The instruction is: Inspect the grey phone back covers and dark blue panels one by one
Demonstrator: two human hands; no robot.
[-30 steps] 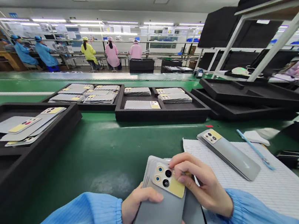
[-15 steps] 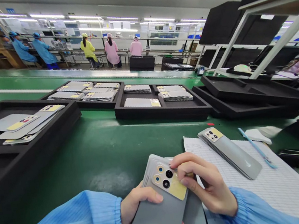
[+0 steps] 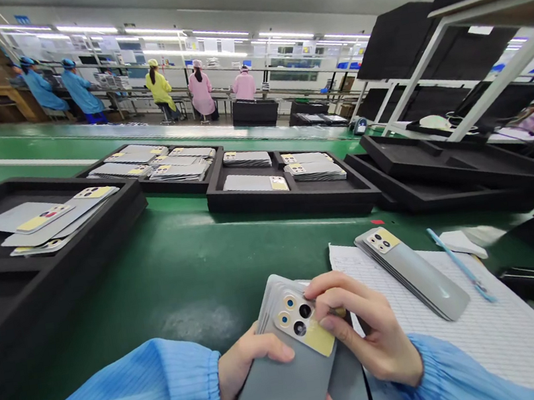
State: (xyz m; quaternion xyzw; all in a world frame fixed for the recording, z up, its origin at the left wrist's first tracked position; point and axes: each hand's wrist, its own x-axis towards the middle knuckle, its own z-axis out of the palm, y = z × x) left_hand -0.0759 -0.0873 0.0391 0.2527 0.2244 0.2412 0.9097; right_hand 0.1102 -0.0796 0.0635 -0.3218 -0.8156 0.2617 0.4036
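My left hand (image 3: 251,363) is closed around a stack of grey phone back covers (image 3: 280,392), its thumb lying on the top one below the camera block. That block (image 3: 301,318) has several round lens rings and a pale yellow film patch. At its upper right edge, my right hand (image 3: 366,325) has its fingers curled in, fingertips and thumb closed on the covers' edge. Exactly what the fingertips pinch is partly hidden. Another cover sticks out behind, to the right. Beside my right hand, a second stack of covers (image 3: 413,275) rests on a lined paper sheet (image 3: 507,331).
Black trays holding covers stand at the left (image 3: 117,242), the back left (image 3: 179,187) and the middle (image 3: 292,204). Stacked black trays (image 3: 457,195) are at the right, near a blue pen (image 3: 460,265) and a metal-framed rack (image 3: 486,87). Several people sit far behind.
Almost nothing differs. The view has shifted very slightly, and both hands keep the same hold on the covers.
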